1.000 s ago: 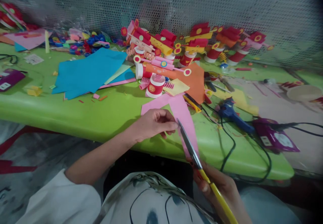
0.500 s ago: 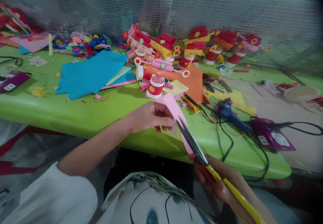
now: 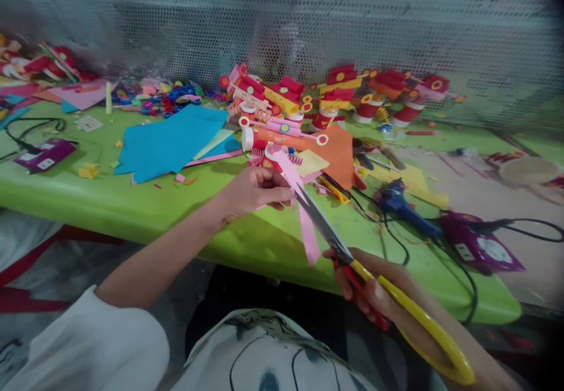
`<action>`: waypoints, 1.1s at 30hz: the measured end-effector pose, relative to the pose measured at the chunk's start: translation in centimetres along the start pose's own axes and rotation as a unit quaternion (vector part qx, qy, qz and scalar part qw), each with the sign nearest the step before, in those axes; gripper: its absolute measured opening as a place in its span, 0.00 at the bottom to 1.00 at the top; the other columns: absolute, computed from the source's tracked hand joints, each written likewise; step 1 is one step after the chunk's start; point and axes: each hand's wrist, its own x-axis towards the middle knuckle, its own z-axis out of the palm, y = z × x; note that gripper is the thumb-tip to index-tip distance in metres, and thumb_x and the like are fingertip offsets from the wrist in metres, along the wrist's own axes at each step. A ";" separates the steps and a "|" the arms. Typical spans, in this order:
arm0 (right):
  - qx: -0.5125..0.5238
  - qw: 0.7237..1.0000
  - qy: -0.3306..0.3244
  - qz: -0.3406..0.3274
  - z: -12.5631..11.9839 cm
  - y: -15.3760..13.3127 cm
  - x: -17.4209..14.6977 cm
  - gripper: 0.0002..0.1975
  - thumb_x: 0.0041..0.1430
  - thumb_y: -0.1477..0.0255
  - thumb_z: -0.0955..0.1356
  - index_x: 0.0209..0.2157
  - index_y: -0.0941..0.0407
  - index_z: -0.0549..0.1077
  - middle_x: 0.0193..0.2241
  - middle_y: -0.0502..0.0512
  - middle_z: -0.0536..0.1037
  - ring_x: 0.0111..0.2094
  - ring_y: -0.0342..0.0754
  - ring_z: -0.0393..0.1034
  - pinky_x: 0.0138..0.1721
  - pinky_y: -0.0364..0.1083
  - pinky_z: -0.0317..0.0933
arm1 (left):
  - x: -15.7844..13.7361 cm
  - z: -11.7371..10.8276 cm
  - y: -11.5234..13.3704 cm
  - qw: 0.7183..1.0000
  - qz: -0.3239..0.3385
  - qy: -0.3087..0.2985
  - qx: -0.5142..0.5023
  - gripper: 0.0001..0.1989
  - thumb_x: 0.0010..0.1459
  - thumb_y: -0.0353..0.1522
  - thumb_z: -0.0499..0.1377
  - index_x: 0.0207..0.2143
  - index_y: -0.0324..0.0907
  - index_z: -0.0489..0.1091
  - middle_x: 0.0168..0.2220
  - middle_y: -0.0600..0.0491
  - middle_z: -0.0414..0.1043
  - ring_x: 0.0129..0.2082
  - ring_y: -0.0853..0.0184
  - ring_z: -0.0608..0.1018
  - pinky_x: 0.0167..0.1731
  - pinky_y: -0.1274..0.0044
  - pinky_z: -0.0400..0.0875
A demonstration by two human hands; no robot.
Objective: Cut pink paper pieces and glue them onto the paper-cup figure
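My left hand (image 3: 259,189) pinches a pink paper strip (image 3: 307,232) above the front edge of the table. Part of the paper rises past my fingers, and a narrow length hangs down beside the blades. Long scissors (image 3: 324,223) with yellow and red handles are gripped in my right hand (image 3: 374,285). Their blades point up and left, with the tips at the paper close to my left fingertips. Just behind the paper stands a small red and white paper cup (image 3: 269,157), partly covered by it.
Blue paper sheets (image 3: 176,141) lie on the green table (image 3: 145,206). At the right are a blue glue gun (image 3: 408,206), its cord, and a purple power box (image 3: 480,244). Several red and yellow paper models (image 3: 343,83) stand at the back by a perforated metal panel (image 3: 308,21).
The scissors and paper have shifted up and left, and a narrow pink length now hangs apart. My view has tilted slightly, moving the table items right at the left side.
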 end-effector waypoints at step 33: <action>-0.141 0.977 0.129 -0.094 0.9 1.3 1.3 0.34 0.62 0.43 0.69 0.57 0.53 0.81 0.25 0.51 0.72 0.25 0.47 0.64 0.26 0.45 0.63 | -0.5 0.3 -1.3 0.997 0.024 -0.026 -0.073 0.09 0.53 0.32 0.72 0.32 0.36 0.79 0.30 0.50 0.82 0.27 0.71 0.79 0.36 0.74 0.77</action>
